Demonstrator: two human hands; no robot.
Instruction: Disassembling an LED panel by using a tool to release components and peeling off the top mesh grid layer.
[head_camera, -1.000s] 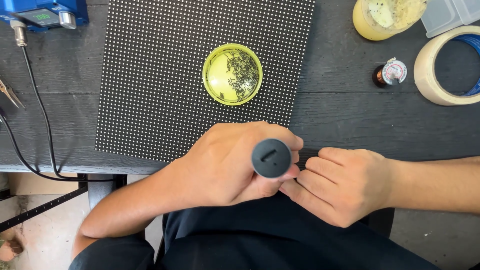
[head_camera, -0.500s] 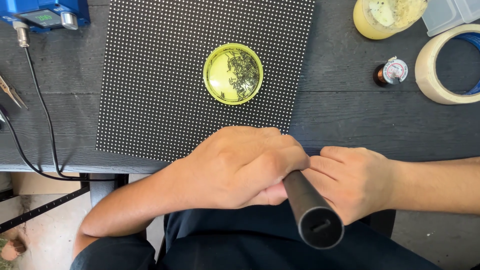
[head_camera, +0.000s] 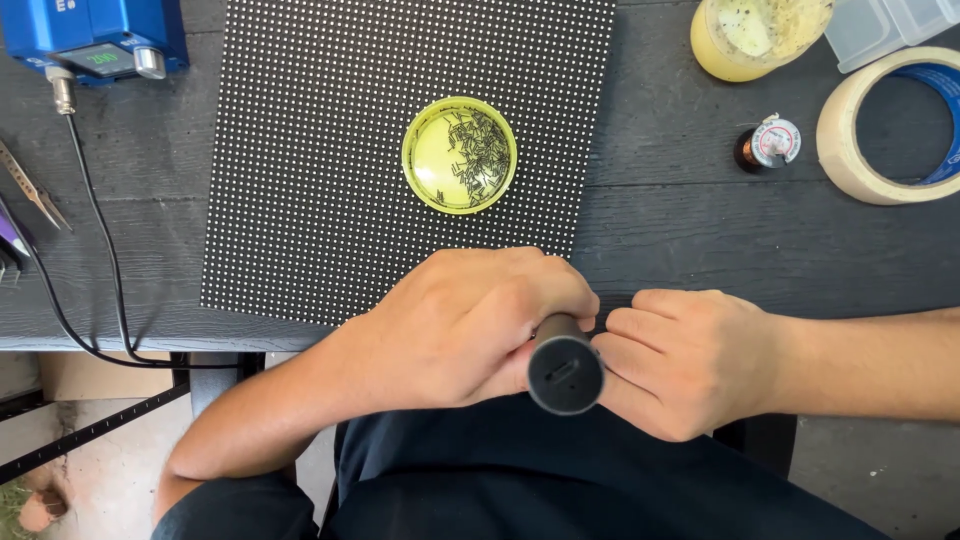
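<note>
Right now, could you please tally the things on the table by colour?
Yellow: 2, small dish of pins and jar
Blue: 1, station box
Black: 1, dotted panel
Cream: 1, tape roll
Clear: 1, plastic box
Total: 6

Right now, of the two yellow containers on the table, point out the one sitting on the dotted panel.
The shallow yellow-green dish of small dark pins sits on the black dotted panel. The other, a pale yellow jar, stands on bare dark table at the top edge.
</note>
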